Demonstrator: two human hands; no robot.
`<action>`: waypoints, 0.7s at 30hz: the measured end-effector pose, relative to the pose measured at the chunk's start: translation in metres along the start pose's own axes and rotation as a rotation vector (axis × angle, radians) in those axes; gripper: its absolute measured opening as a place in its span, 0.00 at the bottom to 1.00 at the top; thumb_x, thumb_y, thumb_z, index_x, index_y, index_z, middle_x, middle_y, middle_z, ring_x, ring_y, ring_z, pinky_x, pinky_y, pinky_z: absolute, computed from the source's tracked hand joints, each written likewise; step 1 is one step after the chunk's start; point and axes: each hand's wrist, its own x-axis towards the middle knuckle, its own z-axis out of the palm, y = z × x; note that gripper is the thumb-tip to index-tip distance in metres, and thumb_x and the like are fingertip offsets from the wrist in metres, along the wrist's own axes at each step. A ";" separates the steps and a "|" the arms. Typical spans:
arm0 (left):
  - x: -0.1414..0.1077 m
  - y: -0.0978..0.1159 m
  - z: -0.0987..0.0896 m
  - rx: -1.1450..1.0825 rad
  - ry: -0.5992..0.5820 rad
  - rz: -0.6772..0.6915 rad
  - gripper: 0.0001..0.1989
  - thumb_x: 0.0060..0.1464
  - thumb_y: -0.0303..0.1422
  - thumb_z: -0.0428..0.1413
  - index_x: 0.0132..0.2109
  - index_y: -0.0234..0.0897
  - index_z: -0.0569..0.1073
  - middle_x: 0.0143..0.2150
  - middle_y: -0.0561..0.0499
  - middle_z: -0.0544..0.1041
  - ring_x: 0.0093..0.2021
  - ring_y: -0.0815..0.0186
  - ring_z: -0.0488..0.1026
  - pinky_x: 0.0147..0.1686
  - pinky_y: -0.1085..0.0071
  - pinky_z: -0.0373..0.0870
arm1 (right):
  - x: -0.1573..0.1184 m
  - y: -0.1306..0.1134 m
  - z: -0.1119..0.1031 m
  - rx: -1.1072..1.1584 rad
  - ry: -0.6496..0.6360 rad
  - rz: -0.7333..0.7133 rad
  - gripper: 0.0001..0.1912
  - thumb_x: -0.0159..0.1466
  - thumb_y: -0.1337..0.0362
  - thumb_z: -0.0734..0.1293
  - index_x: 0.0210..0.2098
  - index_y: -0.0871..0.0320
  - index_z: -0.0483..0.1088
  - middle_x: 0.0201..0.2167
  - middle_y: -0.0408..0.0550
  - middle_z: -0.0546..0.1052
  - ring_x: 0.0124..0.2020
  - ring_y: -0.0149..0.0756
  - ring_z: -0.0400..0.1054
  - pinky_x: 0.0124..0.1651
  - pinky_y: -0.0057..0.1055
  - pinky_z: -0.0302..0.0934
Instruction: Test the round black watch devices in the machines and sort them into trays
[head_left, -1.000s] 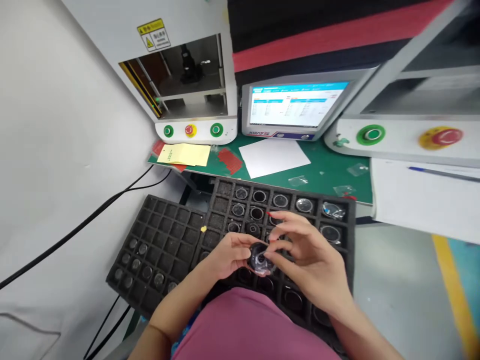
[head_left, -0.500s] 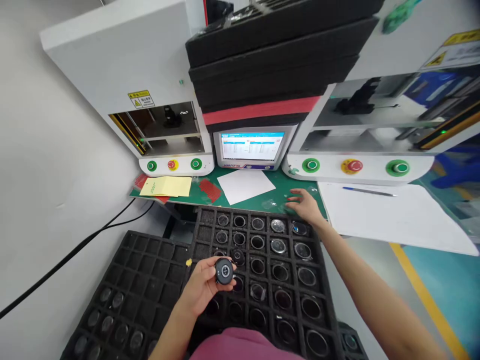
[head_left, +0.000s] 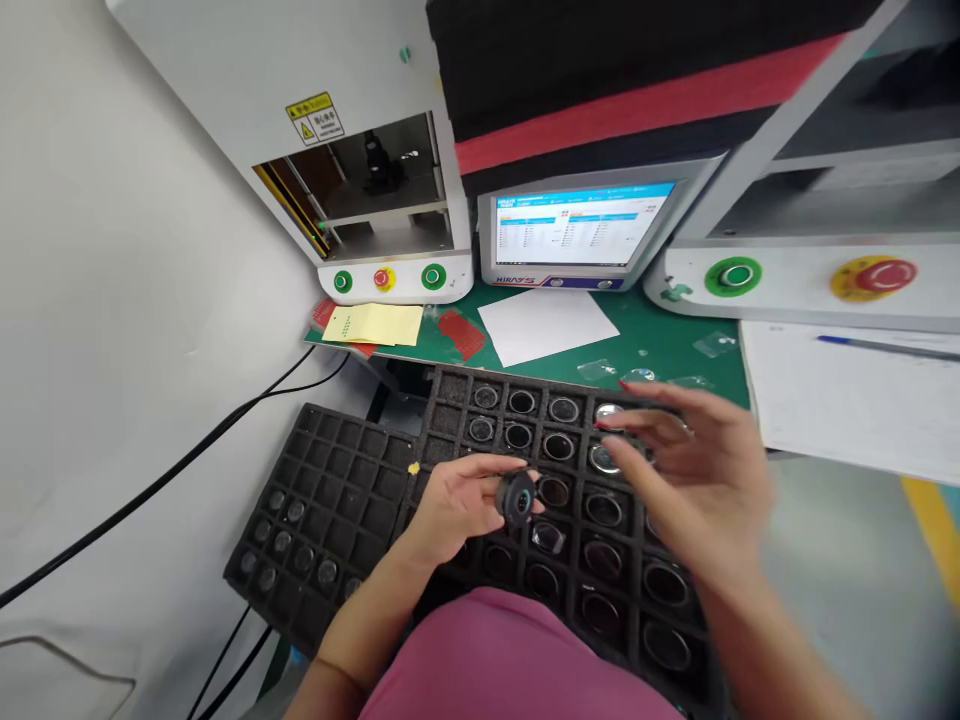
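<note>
My left hand [head_left: 461, 505] grips a round black smartwatch body [head_left: 517, 499] by its edge, with its sensor side turned to the right. Beneath it lies a black foam tray [head_left: 448, 419] whose compartments hold several round watch pieces with shiny rims. My right hand [head_left: 694, 460] hovers over the right part of this tray, fingers and thumb apart, with nothing seen between them; it is slightly blurred. It hides some of the compartments there.
A second foam tray [head_left: 341, 465] with several round pieces is at left. Behind are a green bench [head_left: 652, 330] with white paper [head_left: 547, 325], yellow cards [head_left: 375, 324] and clear film scraps, a monitor [head_left: 577, 228], and machines with green and red buttons. Black cables [head_left: 195, 445] hang at left.
My right hand has come back from the bench toward the watch body and over the tray. My left hand has turned the watch body more side-on. The view has shifted.
</note>
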 end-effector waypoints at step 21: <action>0.003 -0.015 -0.001 0.817 -0.017 1.142 0.33 0.50 0.29 0.65 0.61 0.37 0.63 0.51 0.43 0.73 0.52 0.55 0.76 0.50 0.58 0.78 | -0.039 -0.037 0.040 0.567 -0.129 0.753 0.21 0.53 0.62 0.77 0.44 0.48 0.70 0.52 0.49 0.73 0.48 0.42 0.73 0.48 0.40 0.72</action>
